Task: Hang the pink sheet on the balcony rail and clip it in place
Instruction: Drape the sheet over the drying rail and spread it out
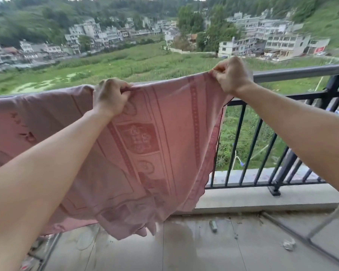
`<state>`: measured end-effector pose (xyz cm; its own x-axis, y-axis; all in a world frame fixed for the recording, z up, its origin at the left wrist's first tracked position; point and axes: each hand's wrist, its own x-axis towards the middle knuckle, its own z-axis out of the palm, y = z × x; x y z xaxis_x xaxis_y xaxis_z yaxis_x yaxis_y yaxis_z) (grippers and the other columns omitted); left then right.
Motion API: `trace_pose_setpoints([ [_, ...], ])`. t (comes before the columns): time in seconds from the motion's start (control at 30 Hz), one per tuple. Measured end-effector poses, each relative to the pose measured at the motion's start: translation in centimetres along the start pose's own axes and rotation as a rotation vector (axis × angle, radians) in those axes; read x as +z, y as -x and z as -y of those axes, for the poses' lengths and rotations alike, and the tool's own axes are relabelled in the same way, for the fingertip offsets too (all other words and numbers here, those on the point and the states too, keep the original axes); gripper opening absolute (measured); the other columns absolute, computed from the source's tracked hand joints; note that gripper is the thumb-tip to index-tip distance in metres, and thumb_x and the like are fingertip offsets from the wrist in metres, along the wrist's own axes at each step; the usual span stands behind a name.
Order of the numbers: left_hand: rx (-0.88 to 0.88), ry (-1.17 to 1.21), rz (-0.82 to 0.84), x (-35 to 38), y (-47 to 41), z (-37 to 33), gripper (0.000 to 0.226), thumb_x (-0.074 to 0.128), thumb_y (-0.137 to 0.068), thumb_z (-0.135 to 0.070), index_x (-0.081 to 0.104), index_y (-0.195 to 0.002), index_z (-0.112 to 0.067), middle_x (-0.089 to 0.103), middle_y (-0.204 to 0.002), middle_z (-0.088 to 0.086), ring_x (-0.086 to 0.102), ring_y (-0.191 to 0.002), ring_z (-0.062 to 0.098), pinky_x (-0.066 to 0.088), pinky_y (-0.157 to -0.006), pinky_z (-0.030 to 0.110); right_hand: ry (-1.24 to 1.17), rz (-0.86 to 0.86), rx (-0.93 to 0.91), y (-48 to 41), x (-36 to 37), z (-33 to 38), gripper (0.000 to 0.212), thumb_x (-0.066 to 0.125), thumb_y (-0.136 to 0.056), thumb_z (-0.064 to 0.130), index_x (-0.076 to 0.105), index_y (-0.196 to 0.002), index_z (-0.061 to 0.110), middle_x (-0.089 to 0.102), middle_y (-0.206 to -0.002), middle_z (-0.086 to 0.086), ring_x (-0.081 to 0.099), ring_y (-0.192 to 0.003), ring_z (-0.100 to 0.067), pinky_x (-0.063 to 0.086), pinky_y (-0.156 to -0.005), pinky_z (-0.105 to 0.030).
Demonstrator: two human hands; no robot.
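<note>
Here we have the pink sheet draped over the balcony rail, most of it hanging on our side down toward the balcony floor, its top fold lying along the rail from the far left to just under our right hand. As we judge it, the worst risk is the open drop beyond the rail: no clip is visible on the cloth, so a gust or an uneven pull could slide the whole sheet over and away. The lower hem also hangs close to the wet, gritty floor and could pick up dirt.

Both our arms reach forward, nearly straight. Our left hand is closed, knuckles up, bunching the top fold at the rail. Our right hand is closed too, pinching the sheet's right corner and lifting it slightly above the rail.
</note>
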<state>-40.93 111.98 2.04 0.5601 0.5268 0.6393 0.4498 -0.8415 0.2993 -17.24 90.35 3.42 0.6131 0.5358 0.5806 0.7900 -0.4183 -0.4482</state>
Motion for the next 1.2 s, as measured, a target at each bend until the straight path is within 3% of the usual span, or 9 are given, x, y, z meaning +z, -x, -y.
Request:
trace_pose_setpoints([
  [0.1, 0.070, 0.065, -0.029, -0.8, -0.5, -2.0, 0.020, 0.060, -0.086, -0.016, 0.077, -0.095, -0.011, 0.075, -0.094, 0.010, 0.068, -0.091, 0.028, 0.053, -0.077, 0.037, -0.094, -0.239, 0.040, -0.9, -2.0, -0.3, 0.027, 0.053, -0.098, 0.026, 0.071, -0.093, 0.007, 0.068, -0.088, -0.005, 0.058, -0.080, -0.017, 0.052, -0.065, -0.030],
  [0.2, 0.205, 0.273, -0.010, -2.2, 0.0, -7.1, 0.022, 0.065, -0.088, -0.031, 0.076, -0.084, -0.013, 0.072, -0.075, 0.002, 0.063, -0.067, 0.013, 0.048, -0.063, 0.026, -0.171, -0.499, 0.063, -2.0, -7.0, 0.1, 0.024, 0.042, -0.100, 0.031, 0.055, -0.080, 0.026, 0.056, -0.078, 0.000, 0.047, -0.079, -0.008, 0.041, -0.062, -0.027],
  [0.3, 0.313, 0.422, 0.002, -2.1, 1.5, -11.8, 0.026, 0.067, -0.086, -0.040, 0.076, -0.082, -0.015, 0.062, -0.064, -0.012, 0.050, -0.055, 0.000, 0.040, -0.056, 0.022, -0.135, -0.662, 0.077, -1.7, -10.5, -0.4, 0.019, 0.036, -0.098, 0.032, 0.045, -0.082, 0.029, 0.057, -0.094, -0.011, 0.045, -0.086, -0.010, 0.035, -0.073, -0.019],
  [0.43, 0.321, 0.382, 0.167, -0.3, 2.1, -12.9, 0.023, 0.065, -0.090, -0.036, 0.072, -0.078, -0.017, 0.054, -0.058, -0.018, 0.048, -0.051, -0.007, 0.038, -0.054, 0.018, 0.102, -0.418, 0.301, 0.1, -10.9, -4.8, 0.037, 0.044, -0.088, 0.039, 0.043, -0.058, 0.018, 0.052, -0.076, -0.007, 0.051, -0.074, -0.019, 0.036, -0.061, -0.030],
  [0.53, 0.200, 0.267, 0.110, 0.5, 1.4, -10.4, 0.022, 0.057, -0.094, -0.037, 0.071, -0.092, -0.020, 0.070, -0.087, -0.004, 0.064, -0.084, 0.015, 0.050, -0.076, 0.034, 0.300, -0.084, 0.299, 1.7, -9.3, -7.5, 0.031, 0.059, -0.088, 0.047, 0.071, -0.089, 0.018, 0.067, -0.092, -0.001, 0.062, -0.093, -0.028, 0.048, -0.075, -0.034],
  [0.63, 0.044, 0.060, 0.078, 0.6, 0.5, -6.4, 0.037, 0.052, -0.095, -0.040, 0.063, -0.122, -0.018, 0.062, -0.123, 0.007, 0.056, -0.115, 0.028, 0.040, -0.097, 0.042, 0.251, 0.000, 0.137, 1.9, -7.0, -5.7, 0.051, 0.051, -0.088, 0.061, 0.064, -0.121, 0.025, 0.068, -0.120, 0.000, 0.060, -0.107, -0.026, 0.048, -0.093, -0.045],
  [0.73, -0.039, -0.070, 0.097, 0.5, 0.2, -2.8, 0.043, 0.046, -0.097, -0.043, 0.057, -0.130, -0.017, 0.057, -0.129, 0.014, 0.050, -0.120, 0.036, 0.031, -0.105, 0.045, 0.196, 0.105, -0.015, 1.9, -4.0, -1.7, 0.052, 0.051, -0.091, 0.059, 0.060, -0.129, 0.026, 0.064, -0.129, 0.001, 0.060, -0.115, -0.025, 0.047, -0.096, -0.046],
  [0.9, 0.040, -0.104, 0.099, 0.1, 0.4, -0.9, 0.041, 0.054, -0.095, -0.036, 0.057, -0.132, -0.020, 0.057, -0.128, 0.014, 0.051, -0.120, 0.036, 0.034, -0.104, 0.046, 0.077, -0.136, -0.009, 0.5, -0.8, -1.6, 0.028, 0.059, -0.087, 0.047, 0.075, -0.102, 0.029, 0.076, -0.097, 0.005, 0.070, -0.091, -0.018, 0.057, -0.077, -0.037],
  [1.2, 0.297, 0.189, 0.046, 2.6, -1.4, -9.3, 0.018, 0.065, -0.090, -0.024, 0.076, -0.099, -0.014, 0.074, -0.100, 0.006, 0.067, -0.089, 0.022, 0.052, -0.079, 0.034, 0.081, -0.426, 0.325, -1.1, -9.1, -8.1, 0.043, 0.043, -0.090, 0.046, 0.067, -0.100, 0.011, 0.069, -0.107, -0.015, 0.063, -0.097, -0.029, 0.045, -0.077, -0.036],
])
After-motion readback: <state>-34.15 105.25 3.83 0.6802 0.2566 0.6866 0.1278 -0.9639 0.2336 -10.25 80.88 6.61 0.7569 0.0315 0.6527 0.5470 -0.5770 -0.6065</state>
